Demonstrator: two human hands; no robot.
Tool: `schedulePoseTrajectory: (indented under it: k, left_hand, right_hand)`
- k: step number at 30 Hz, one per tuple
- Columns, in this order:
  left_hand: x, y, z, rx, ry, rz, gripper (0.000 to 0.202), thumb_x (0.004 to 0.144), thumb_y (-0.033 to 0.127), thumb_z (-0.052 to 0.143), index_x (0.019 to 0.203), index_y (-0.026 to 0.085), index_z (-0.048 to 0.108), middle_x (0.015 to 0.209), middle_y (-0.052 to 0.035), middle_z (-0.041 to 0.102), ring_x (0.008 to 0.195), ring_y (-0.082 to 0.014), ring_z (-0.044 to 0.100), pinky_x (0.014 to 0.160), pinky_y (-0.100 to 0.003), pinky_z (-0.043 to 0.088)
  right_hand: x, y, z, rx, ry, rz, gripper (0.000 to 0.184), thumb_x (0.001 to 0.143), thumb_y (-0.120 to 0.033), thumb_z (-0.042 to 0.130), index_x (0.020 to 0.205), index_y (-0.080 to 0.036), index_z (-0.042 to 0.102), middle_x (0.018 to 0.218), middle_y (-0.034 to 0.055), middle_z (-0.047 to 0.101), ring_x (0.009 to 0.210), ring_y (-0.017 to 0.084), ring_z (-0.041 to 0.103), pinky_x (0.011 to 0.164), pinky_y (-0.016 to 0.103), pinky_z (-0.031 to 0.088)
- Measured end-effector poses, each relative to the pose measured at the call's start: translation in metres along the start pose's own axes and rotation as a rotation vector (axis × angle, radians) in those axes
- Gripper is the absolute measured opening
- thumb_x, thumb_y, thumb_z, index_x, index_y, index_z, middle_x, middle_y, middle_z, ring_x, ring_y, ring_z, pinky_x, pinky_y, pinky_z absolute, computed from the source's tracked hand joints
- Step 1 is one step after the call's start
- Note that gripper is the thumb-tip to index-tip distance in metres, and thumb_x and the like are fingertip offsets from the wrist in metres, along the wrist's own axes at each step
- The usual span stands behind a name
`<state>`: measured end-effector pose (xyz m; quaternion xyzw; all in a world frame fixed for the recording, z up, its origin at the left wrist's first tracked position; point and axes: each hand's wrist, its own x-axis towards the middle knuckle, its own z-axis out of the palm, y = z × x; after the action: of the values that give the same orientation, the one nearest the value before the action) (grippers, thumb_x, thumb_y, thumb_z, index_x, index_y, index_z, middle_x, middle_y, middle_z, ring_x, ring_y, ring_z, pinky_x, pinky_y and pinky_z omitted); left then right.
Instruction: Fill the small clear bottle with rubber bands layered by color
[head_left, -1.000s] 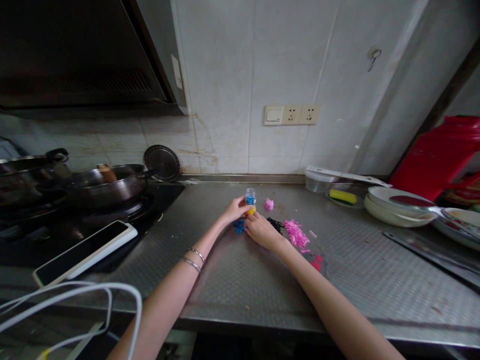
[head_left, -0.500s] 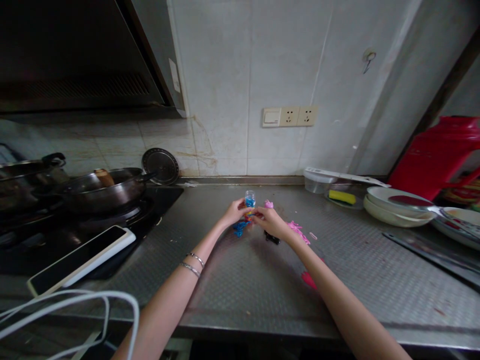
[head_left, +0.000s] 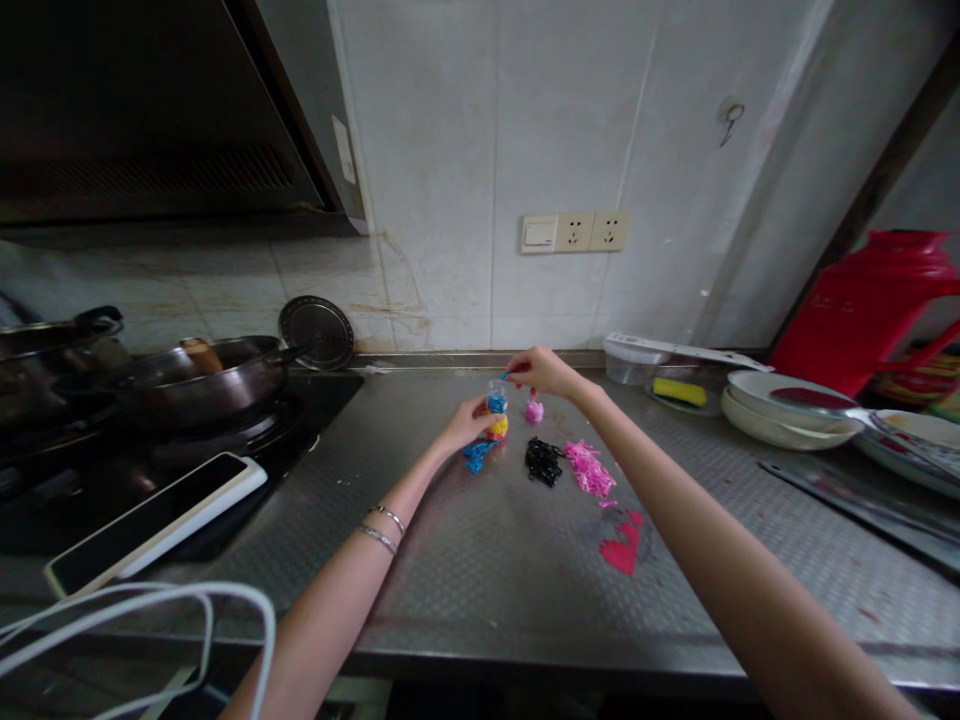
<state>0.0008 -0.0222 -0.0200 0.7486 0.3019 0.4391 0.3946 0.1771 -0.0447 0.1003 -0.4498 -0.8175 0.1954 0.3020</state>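
My left hand [head_left: 471, 422] is closed around a small clear jar [head_left: 496, 402] standing on the counter, with blue, yellow and red bits layered inside. Just above and right of its mouth, my right hand [head_left: 546, 372] pinches a small blue band [head_left: 508, 376]. A loose pile of blue bands [head_left: 478, 456] lies below my left hand. To the right are a black pile of bands [head_left: 544, 461] and a pink pile of bands [head_left: 589, 467]. A small pink knobbed object [head_left: 534, 410], perhaps the jar's lid, stands beneath my right hand.
Red heart-patterned film [head_left: 621, 545] lies near my right forearm. On the left are a pan [head_left: 217, 385] on the stove and a white device [head_left: 157, 520] with cables [head_left: 225, 590]. Stacked bowls [head_left: 780, 425], a yellow sponge [head_left: 679, 391] and a red thermos [head_left: 862, 310] stand right.
My right hand has risen from the blue pile beside the jar to above the jar's mouth, bringing a blue band. The black pile and red film are now uncovered. My left hand stays on the jar.
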Motion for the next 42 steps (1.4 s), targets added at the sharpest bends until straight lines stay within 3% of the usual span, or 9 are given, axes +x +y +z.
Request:
schedulePoseTrajectory:
  k: [9, 18, 26, 29, 35, 39, 42]
  left_hand:
    - [-0.001, 0.005, 0.001, 0.001, 0.006, -0.01, 0.032, 0.07, 0.024, 0.059, 0.099, 0.012, 0.056, 0.098, -0.0074, 0.062, 0.09, -0.0164, 0.056, 0.084, -0.032, 0.041]
    - [-0.001, 0.008, 0.002, -0.006, 0.006, -0.017, 0.028, 0.07, 0.023, 0.059, 0.095, 0.012, 0.057, 0.096, -0.0078, 0.063, 0.088, -0.016, 0.057, 0.084, -0.032, 0.041]
    - [-0.001, 0.005, 0.001, 0.01, 0.004, -0.009, 0.026, 0.07, 0.024, 0.059, 0.092, 0.011, 0.056, 0.094, -0.0077, 0.062, 0.087, -0.0158, 0.057, 0.083, -0.031, 0.041]
    - [-0.001, 0.006, 0.001, -0.003, 0.003, -0.014, 0.026, 0.07, 0.025, 0.059, 0.092, 0.011, 0.056, 0.094, -0.0073, 0.062, 0.087, -0.0157, 0.057, 0.083, -0.031, 0.041]
    - [-0.002, 0.009, 0.002, -0.069, 0.004, -0.039, 0.03, 0.068, 0.028, 0.062, 0.093, 0.011, 0.057, 0.091, -0.0074, 0.063, 0.084, -0.016, 0.057, 0.08, -0.031, 0.042]
    - [-0.001, 0.007, 0.002, -0.169, -0.008, -0.033, 0.041, 0.065, 0.029, 0.065, 0.1, 0.011, 0.056, 0.101, -0.0102, 0.061, 0.092, -0.0186, 0.056, 0.083, -0.031, 0.042]
    - [0.0, 0.004, 0.001, -0.212, -0.011, -0.007, 0.043, 0.064, 0.028, 0.066, 0.103, 0.011, 0.056, 0.108, -0.0118, 0.059, 0.097, -0.0205, 0.055, 0.086, -0.033, 0.041]
  right_hand:
    - [0.018, -0.001, 0.003, -0.03, -0.147, -0.038, 0.015, 0.065, -0.013, 0.058, 0.076, -0.012, 0.068, 0.058, 0.0012, 0.063, 0.043, 0.007, 0.051, 0.04, 0.016, 0.042]
    - [0.02, -0.009, 0.005, -0.163, -0.121, -0.089, 0.024, 0.061, -0.006, 0.056, 0.078, -0.016, 0.07, 0.059, -0.001, 0.065, 0.044, 0.006, 0.05, 0.043, 0.015, 0.038]
    - [0.02, -0.016, 0.004, -0.305, -0.022, -0.161, 0.027, 0.061, -0.006, 0.056, 0.083, -0.013, 0.069, 0.076, 0.005, 0.067, 0.067, 0.014, 0.058, 0.061, 0.023, 0.044]
    - [0.012, -0.013, 0.005, -0.249, 0.107, -0.176, 0.031, 0.062, -0.006, 0.054, 0.088, -0.013, 0.067, 0.083, 0.0059, 0.066, 0.072, 0.015, 0.059, 0.068, 0.025, 0.045]
    - [-0.015, 0.011, 0.035, 0.067, 0.395, -0.036, 0.037, 0.066, -0.017, 0.057, 0.103, -0.012, 0.059, 0.096, 0.0083, 0.064, 0.083, 0.016, 0.059, 0.077, 0.028, 0.046]
    - [-0.023, 0.029, 0.067, 0.175, 0.384, 0.033, 0.047, 0.064, -0.03, 0.063, 0.107, -0.013, 0.056, 0.099, 0.0095, 0.063, 0.089, 0.018, 0.059, 0.078, 0.03, 0.047]
    - [-0.023, 0.036, 0.082, 0.174, 0.363, 0.085, 0.041, 0.063, -0.034, 0.064, 0.1, -0.016, 0.059, 0.093, 0.0078, 0.065, 0.087, 0.019, 0.06, 0.078, 0.033, 0.047]
